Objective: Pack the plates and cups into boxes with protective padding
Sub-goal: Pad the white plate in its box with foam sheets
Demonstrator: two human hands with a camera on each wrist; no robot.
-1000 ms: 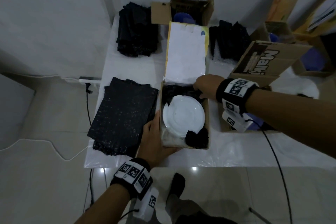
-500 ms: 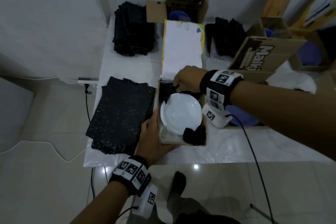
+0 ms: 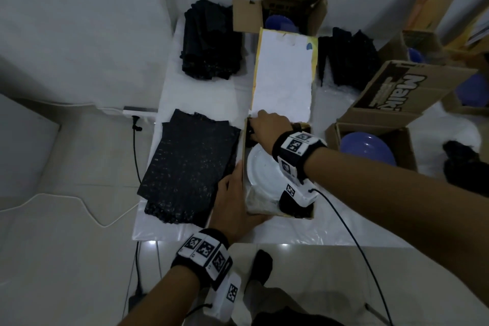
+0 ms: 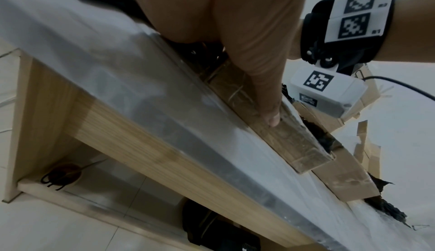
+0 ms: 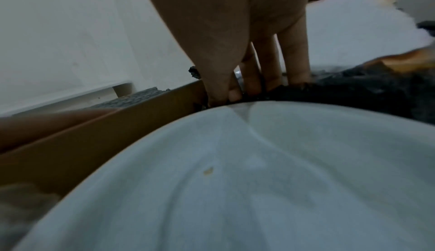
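Right hand [image 3: 270, 128] pinches black padding [image 5: 367, 89] beside a "Malk"-printed box [image 3: 391, 92]; left hand [image 3: 232, 201] presses flat.

The plate [image 3: 264, 171] is smooth, glossy white ceramic; the box [image 4: 289, 139] is matt brown cardboard; the padding [image 3: 189, 167] is rough, speckled black foam; the bench [image 4: 146, 141] is pale wood under clear plastic sheet.
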